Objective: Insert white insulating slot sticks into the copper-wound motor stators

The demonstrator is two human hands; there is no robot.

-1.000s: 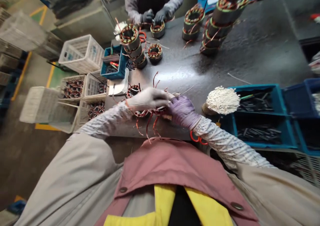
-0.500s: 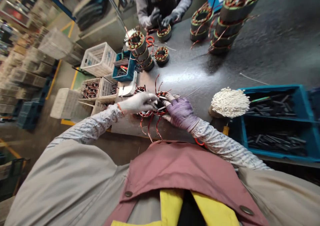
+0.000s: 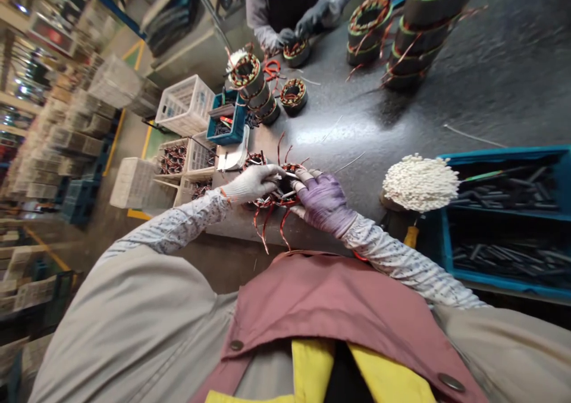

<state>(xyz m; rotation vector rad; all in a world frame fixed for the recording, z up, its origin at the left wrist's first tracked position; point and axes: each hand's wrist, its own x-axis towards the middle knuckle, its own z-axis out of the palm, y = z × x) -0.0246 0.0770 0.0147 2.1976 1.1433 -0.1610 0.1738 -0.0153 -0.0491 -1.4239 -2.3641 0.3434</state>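
Note:
At the front edge of the table lies a wound motor stator (image 3: 288,197) with red-brown lead wires trailing towards me and white pieces across its opening. My right hand (image 3: 323,203), in a purple and white glove, is closed around the stator's right side. From the left, my left hand (image 3: 254,183), in a white glove, reaches over the rim with thumb and fingers pinched together at the opening. What those fingertips hold is too small to make out. Another wound stator (image 3: 255,159) is partly hidden behind and below my left hand.
Across the table a co-worker's gloved hands (image 3: 307,25) are at a stator (image 3: 296,52). Stacked stators (image 3: 408,52) stand back right, others (image 3: 259,97) back left. On the right are a bundle of white sticks (image 3: 419,183) and a blue bin (image 3: 446,248) of black tubes. Crates (image 3: 185,106) stand left.
My left fingers have drawn together over the stator opening. The co-worker's one hand has lifted away from their stator. The whole view has shifted slightly; my right hand keeps its grip.

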